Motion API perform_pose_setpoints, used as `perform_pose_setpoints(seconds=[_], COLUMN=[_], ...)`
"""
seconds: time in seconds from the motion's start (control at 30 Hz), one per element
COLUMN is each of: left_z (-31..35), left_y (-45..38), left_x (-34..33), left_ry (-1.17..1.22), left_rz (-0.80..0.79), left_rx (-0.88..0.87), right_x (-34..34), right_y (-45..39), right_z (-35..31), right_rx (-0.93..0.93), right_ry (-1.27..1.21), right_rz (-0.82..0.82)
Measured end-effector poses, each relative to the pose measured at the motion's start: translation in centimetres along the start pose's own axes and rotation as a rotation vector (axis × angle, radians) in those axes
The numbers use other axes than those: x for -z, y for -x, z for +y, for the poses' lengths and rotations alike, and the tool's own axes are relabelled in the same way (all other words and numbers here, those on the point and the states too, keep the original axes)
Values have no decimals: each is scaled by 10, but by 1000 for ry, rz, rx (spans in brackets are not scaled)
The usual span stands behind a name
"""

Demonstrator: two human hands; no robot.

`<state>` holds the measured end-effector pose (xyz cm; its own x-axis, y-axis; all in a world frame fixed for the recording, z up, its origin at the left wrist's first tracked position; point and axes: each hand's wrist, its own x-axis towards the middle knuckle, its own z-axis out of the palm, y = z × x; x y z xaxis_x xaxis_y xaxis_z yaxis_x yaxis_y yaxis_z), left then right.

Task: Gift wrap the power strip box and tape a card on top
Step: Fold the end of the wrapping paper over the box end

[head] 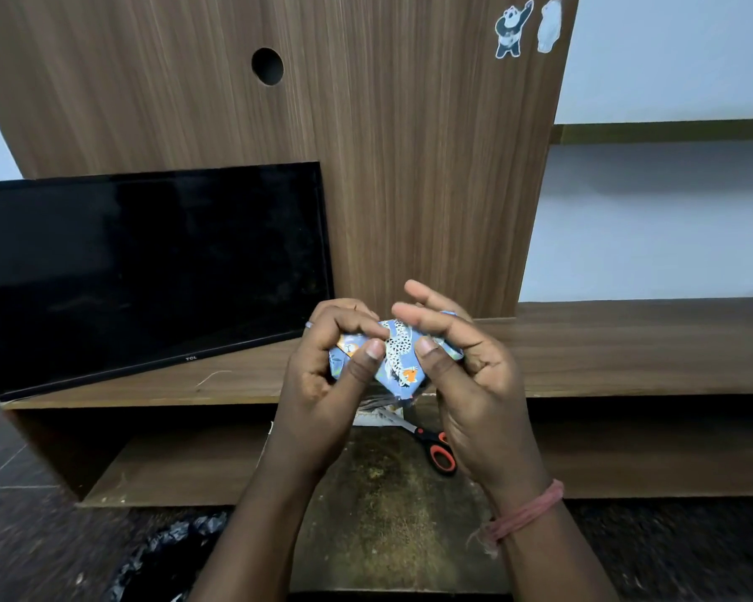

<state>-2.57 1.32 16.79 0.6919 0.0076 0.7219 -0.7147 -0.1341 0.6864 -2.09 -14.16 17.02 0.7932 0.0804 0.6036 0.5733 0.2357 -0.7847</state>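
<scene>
Two hands up over a wood shelf: left hand [327, 375] and right hand [466, 375] grip the wrapped box [394, 356], thumbs pressing paper. Scissors [435, 447] on lower shelf [183, 462]. Dark TV [148, 271] leans on wood panel [409, 145]; white wall [670, 210] right.

both forearms reach forward and meet at centre. left hand [322, 375] has its fingers curled over, thumb pressed upward. right hand [466, 371] mirrors it, thumb pushed in toward the left thumb, index and middle fingers lifted looser above. a pink band circles the right wrist.
</scene>
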Motion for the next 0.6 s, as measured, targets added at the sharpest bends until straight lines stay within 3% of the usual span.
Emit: perform_pose_setpoints(seconds=[0.1,0.37,0.6], left_z=[0,8,4], left_y=[0,-2,-2], left_x=[4,15,22], left_ry=[67,-66,-83], left_rz=[-45,-187,-153], left_rx=[55,14,34], right_x=[1,4,21], right_y=[0,-2,-4], right_z=[0,-10,-21], right_rx=[-1,48,59], right_ry=[-7,301,577], right_rz=[-43,-99,-293])
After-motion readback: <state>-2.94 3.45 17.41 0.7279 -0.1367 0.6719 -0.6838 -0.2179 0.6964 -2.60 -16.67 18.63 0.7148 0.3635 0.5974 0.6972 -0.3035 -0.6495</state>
